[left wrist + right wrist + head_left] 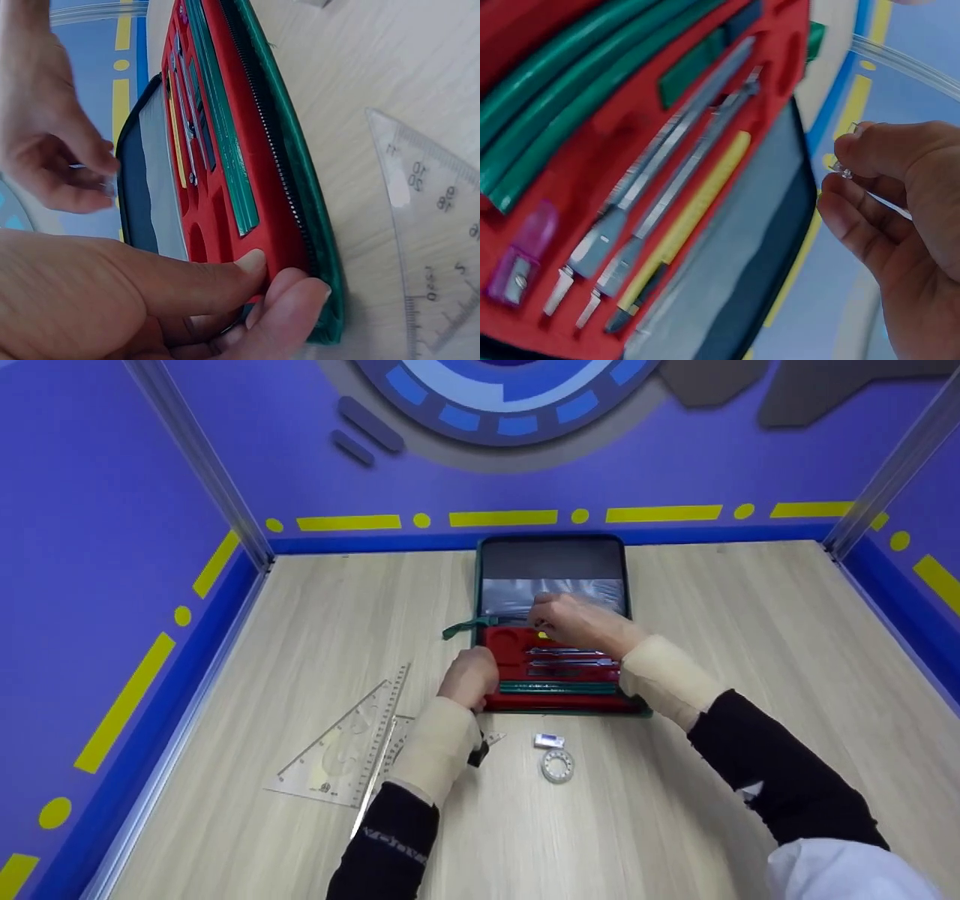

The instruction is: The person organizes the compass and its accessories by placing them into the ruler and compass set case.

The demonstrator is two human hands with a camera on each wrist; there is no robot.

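The red tray (pixel 255 169) in the green case (pixel 294 142) is pinched at one corner by the left hand (pixel 470 675). Above the case, a clear item (pixel 844 171), mostly hidden and unidentifiable, is pinched by the right hand (pixel 574 619).

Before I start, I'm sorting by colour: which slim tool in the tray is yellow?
The black-ended tool, between the lid and two silver tools; the pencils are green.
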